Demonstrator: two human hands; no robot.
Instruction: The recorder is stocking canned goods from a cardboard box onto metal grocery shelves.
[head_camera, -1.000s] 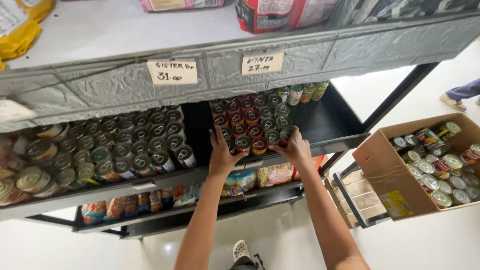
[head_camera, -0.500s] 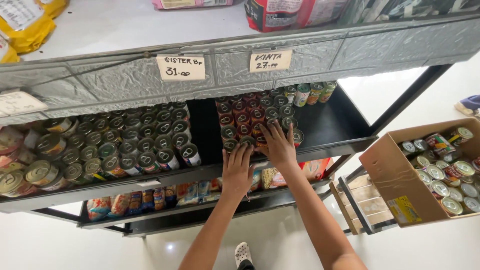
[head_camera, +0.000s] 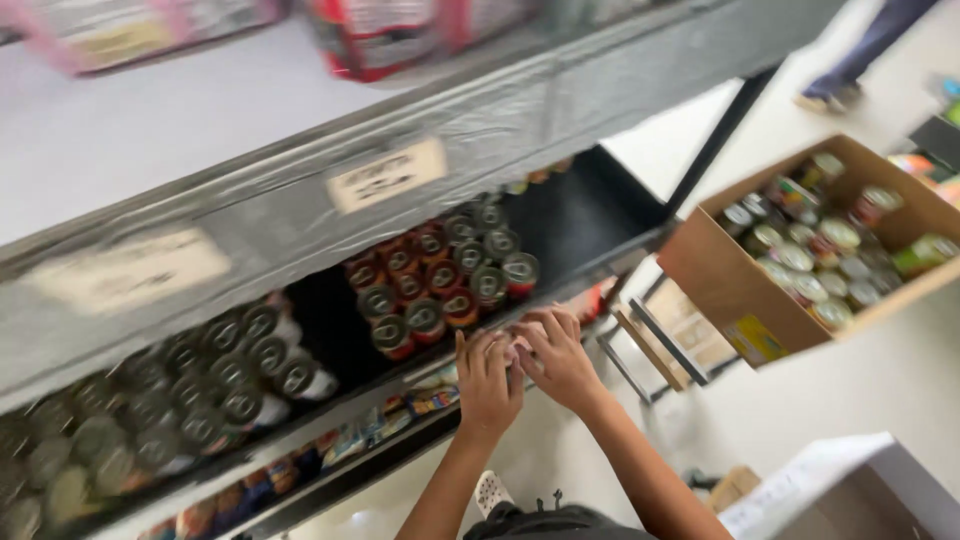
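Both hands meet at the front edge of the middle shelf (head_camera: 610, 262), just before a block of red-labelled cans (head_camera: 440, 280). The left hand (head_camera: 488, 375) and right hand (head_camera: 556, 352) touch each other, fingers curled together; whether they hold anything I cannot tell through the blur. Grey-labelled cans (head_camera: 200, 390) fill the shelf's left part. To the right, an open cardboard box (head_camera: 735, 285) holds mixed cans (head_camera: 820, 260) packed upright.

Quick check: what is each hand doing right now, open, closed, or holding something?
Left hand: fingers curled at the shelf edge; holding anything cannot be told.
Right hand: fingers curled against the left; contents hidden, cannot be told.
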